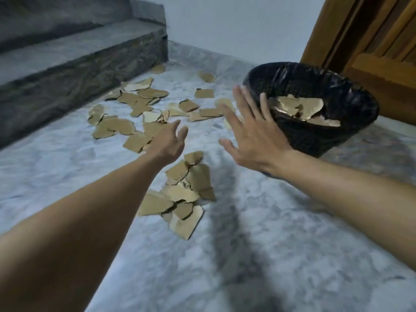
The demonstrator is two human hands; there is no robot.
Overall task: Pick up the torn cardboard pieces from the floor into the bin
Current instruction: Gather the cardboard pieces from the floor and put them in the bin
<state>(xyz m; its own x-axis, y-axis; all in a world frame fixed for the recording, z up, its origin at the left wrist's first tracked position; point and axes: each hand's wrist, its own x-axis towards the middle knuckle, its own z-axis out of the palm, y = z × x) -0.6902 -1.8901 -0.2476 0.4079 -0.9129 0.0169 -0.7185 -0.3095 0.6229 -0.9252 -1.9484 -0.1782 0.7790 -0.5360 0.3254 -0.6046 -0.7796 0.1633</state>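
I see my left hand [170, 143] stretched forward, fingers loosely open and empty, with cardboard pieces [113, 129] on the floor [270, 244] just beyond it. My right hand [252, 134] is spread flat, empty, beside the bin [351, 91].

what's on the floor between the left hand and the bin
In the head view, the open right hand hangs between the left hand and the bin, over bare marble floor.
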